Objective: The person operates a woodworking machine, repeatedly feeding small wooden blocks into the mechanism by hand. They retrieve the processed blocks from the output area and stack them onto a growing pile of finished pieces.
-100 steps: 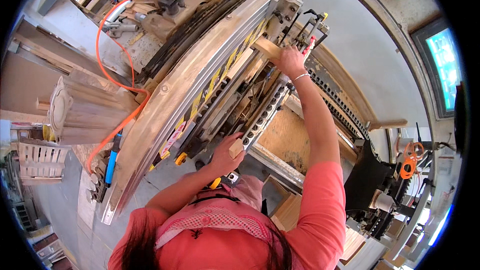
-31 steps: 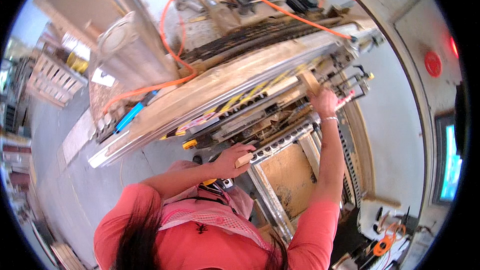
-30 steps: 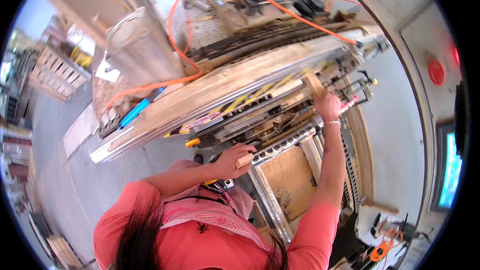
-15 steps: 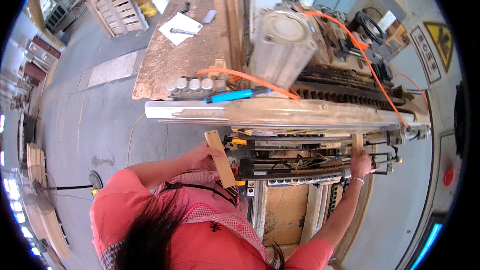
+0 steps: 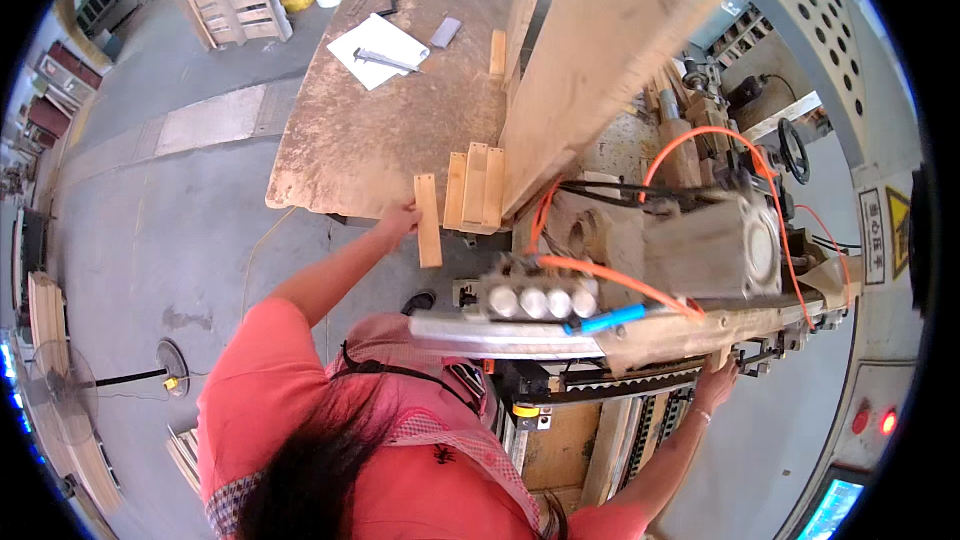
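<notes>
My left hand (image 5: 402, 218) is closed on a short flat wooden strip (image 5: 428, 225) with small holes near its upper end, held upright at the near edge of the wood-topped table. Just right of it, several similar wooden pieces (image 5: 476, 185) stand close together at the table's corner. Down at the right end of the machine, my right hand (image 5: 714, 387) grips a wooden piece (image 5: 719, 359), mostly hidden by the fingers and the machine. Over the machine's rails lies a metal beam (image 5: 510, 337) carrying a blue-handled tool (image 5: 606, 319) and several round silver knobs (image 5: 543, 301).
On the table (image 5: 340, 155) lie a white sheet (image 5: 372, 52) with a caliper (image 5: 385, 61), and a grey block (image 5: 446, 33). A tall wooden board (image 5: 600, 50) rises behind the machine. Orange hoses (image 5: 620, 282) loop over it. A control panel with a lit red lamp (image 5: 888, 422) is at right.
My left hand has moved forward with its wooden strip, from beside the rails to the table edge. The metal beam now appears lower and covers much of the rails. My right hand keeps its hold.
</notes>
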### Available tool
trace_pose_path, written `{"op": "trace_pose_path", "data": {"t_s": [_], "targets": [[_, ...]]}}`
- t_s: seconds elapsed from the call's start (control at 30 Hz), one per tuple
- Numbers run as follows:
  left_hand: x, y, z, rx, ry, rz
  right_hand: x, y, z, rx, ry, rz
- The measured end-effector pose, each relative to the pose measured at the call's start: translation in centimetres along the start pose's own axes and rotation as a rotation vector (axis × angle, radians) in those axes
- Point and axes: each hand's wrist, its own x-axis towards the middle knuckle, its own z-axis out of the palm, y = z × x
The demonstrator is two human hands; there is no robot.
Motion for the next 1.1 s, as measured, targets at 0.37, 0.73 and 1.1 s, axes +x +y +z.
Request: {"op": "trace_pose_path", "data": {"t_s": [0.37,0.73,1.1], "targets": [[14.8,-2.6,3.3,0.003,0.065,-0.037,-12.8,-5.0,-11.5,0.048,-0.450,0.244],[21.7,-8.8,2.3,0.420,0.020,0.070,-21.4,-2.8,-15.4,-0.026,-0.550,0.410],[11.0,-6.0,3.0,0.308,-0.024,0.065,-22.5,-1.8,-14.3,0.119,-0.392,0.422]]}}
